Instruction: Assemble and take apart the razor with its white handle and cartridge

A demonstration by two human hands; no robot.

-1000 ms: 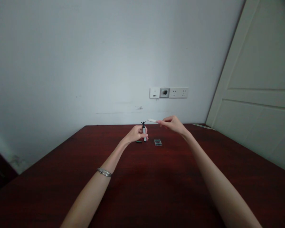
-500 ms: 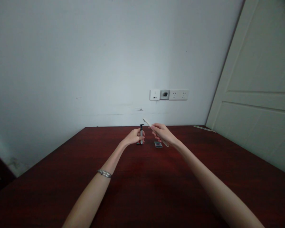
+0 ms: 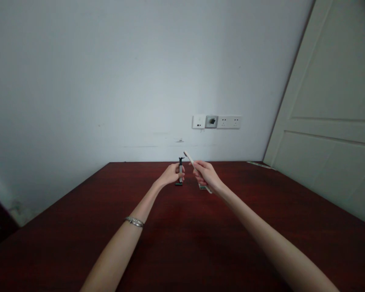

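My left hand [image 3: 169,175] is closed round the grey handle of a razor [image 3: 180,168], held upright with its black forked top pointing up and no blade head on it. Just below, a small dark bar [image 3: 178,184], which looks like a razor head, lies on the table. My right hand [image 3: 207,173] grips a slim white toothbrush [image 3: 188,156]; its dark-tipped end slants up toward the razor's top without touching it. Under the right hand lies a small flat greenish pack [image 3: 202,187], mostly hidden by the fingers.
The dark red wooden table [image 3: 170,239] reaches back to a pale wall. Sockets [image 3: 216,121] are set in the wall above the table's back edge. A thin light strip [image 3: 261,165] lies at the back right edge, near a white panelled door [image 3: 331,134].
My right hand has shifted slightly left and down with the toothbrush, which stands steeper and now covers more of the flat pack. The left hand with the razor has barely moved.
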